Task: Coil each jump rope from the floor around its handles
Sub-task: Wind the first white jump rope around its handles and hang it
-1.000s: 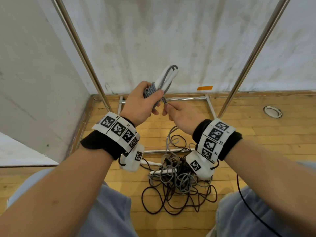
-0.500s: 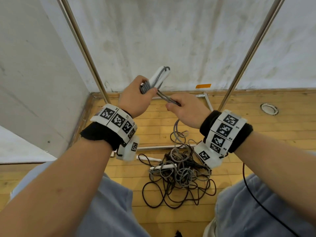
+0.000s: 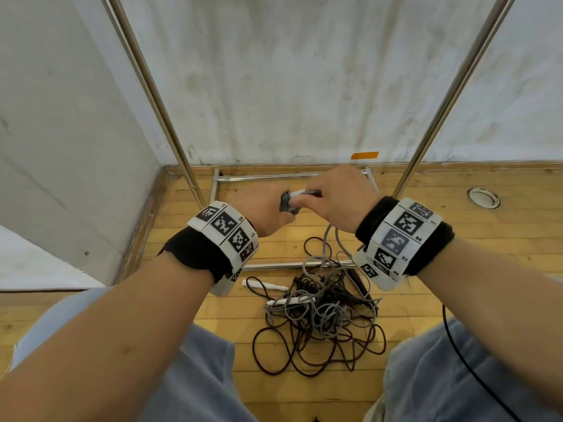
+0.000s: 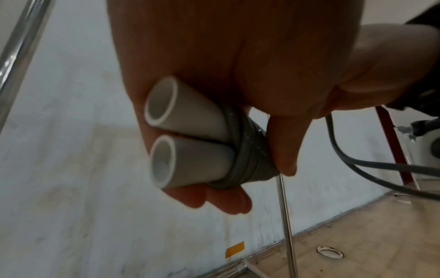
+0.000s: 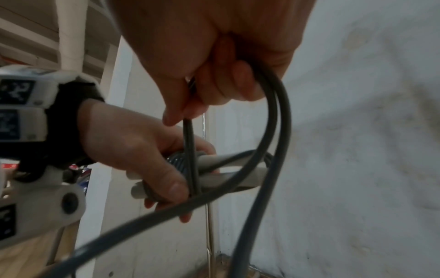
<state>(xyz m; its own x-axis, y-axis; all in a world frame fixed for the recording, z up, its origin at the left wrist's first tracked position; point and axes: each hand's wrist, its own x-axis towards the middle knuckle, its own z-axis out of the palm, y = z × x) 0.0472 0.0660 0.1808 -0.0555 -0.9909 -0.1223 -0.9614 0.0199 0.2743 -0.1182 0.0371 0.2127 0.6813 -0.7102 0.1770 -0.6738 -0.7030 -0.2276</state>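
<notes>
Now left hand [image 4: 238, 65] grip holds two white handles [image 4: 190, 135]; right hand [image 5: 214, 47] grip pinches grey rope [image 5: 269, 116].

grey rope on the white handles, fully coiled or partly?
Partly. Grey rope has several turns round the two white handles; the rest runs through the right hand toward the floor.

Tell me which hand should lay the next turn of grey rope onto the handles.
Right hand: it already pinches the loose grey rope beside the coil. The left hand is occupied gripping both white handles.

Gym-like room, wood floor [image 3: 457, 208], skipping ropes [image 3: 323, 312]
</notes>
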